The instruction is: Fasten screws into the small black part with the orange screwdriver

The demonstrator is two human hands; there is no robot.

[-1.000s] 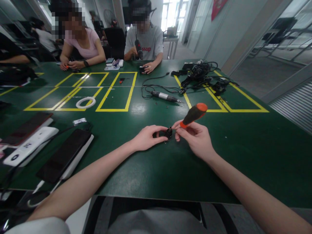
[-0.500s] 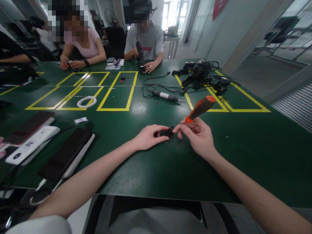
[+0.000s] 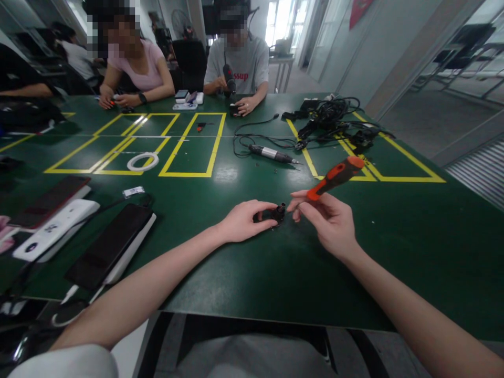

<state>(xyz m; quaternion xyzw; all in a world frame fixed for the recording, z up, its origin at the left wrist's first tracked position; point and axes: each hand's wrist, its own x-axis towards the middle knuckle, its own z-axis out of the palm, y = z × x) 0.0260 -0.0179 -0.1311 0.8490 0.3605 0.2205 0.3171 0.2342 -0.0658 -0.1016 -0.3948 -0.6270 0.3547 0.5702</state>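
Note:
My left hand point(image 3: 250, 220) rests on the green table, thumb and fingers closed around a small black part point(image 3: 279, 214) with a short round stub sticking up. What kind of part it is cannot be made out. Just to its right, my right hand point(image 3: 328, 218) grips a screwdriver with an orange and black handle point(image 3: 336, 176). The handle slants up to the right, while the shaft is hidden by the fingers. A small gap separates my right fingertips from the black part.
An electric screwdriver point(image 3: 271, 153) with its cord lies ahead, near a heap of black cables point(image 3: 334, 118). A white tape ring point(image 3: 142, 161) lies among yellow tape outlines. Phones point(image 3: 110, 244) and a white power strip point(image 3: 55, 228) sit at left. Two people work across the table.
My right hand has drawn slightly to the right with the screwdriver, away from the black part. My left hand keeps its hold. The whole view has shifted a little.

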